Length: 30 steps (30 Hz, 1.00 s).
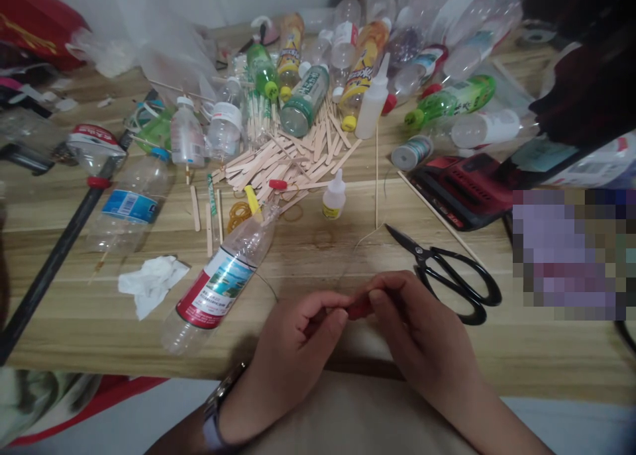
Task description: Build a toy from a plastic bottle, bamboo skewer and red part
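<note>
My left hand point(298, 339) and my right hand point(412, 322) meet at the near edge of the wooden table point(318, 256), both pinching a small red piece point(358, 307), possibly a bottle cap. A thin wire point(365, 240) runs up from my fingers across the table. An empty plastic bottle with a red and white label point(223, 279) lies on its side just left of my left hand. Black scissors point(447, 273) lie shut right of my right hand.
A heap of wooden craft sticks point(285, 160), rubber bands point(240, 211), a small glue bottle point(334, 197) and a taller white one point(373, 101) sit mid-table. Several plastic bottles point(358, 51) crowd the back. A crumpled tissue point(152, 283), a black rod point(54, 263) and a red case point(462, 187) lie around.
</note>
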Each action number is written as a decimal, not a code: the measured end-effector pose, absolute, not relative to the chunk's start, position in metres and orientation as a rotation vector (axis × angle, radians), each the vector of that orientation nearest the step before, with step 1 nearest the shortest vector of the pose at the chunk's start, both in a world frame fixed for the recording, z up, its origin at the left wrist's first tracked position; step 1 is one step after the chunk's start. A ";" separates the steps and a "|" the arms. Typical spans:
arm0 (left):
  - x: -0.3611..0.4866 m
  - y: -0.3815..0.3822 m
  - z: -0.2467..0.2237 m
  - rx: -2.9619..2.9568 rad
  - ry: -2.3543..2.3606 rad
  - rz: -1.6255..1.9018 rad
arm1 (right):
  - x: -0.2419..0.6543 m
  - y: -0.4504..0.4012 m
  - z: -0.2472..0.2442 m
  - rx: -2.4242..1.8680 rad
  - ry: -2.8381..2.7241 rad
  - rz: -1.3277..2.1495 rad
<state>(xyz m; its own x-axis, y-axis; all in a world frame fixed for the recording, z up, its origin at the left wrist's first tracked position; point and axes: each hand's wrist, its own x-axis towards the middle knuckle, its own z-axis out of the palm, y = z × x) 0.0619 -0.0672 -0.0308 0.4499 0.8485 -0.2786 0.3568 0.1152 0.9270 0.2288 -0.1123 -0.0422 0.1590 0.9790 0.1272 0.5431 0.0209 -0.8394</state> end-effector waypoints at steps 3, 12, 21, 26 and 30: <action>0.061 -0.069 -0.031 1.502 1.149 0.489 | 0.230 -0.112 -0.042 -1.648 -1.507 0.669; 0.056 -0.069 -0.035 1.546 1.235 0.464 | 0.234 -0.114 -0.043 -1.583 -1.593 0.672; 0.061 -0.057 -0.031 1.218 1.114 0.358 | 0.248 -0.116 -0.033 -1.333 -1.766 0.924; 0.061 -0.058 -0.033 1.127 1.107 0.357 | 0.252 -0.119 -0.032 -1.323 -1.825 0.962; 0.061 -0.059 -0.033 1.074 1.112 0.375 | 0.251 -0.117 -0.032 -1.307 -1.859 0.927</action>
<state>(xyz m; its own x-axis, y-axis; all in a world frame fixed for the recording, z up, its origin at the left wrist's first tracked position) 0.0610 -0.0592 -0.0333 0.4452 0.7169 -0.5365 0.2457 0.4783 0.8431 0.2513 -0.1170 -0.0320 -0.2704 0.9547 0.1241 0.4757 0.2446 -0.8449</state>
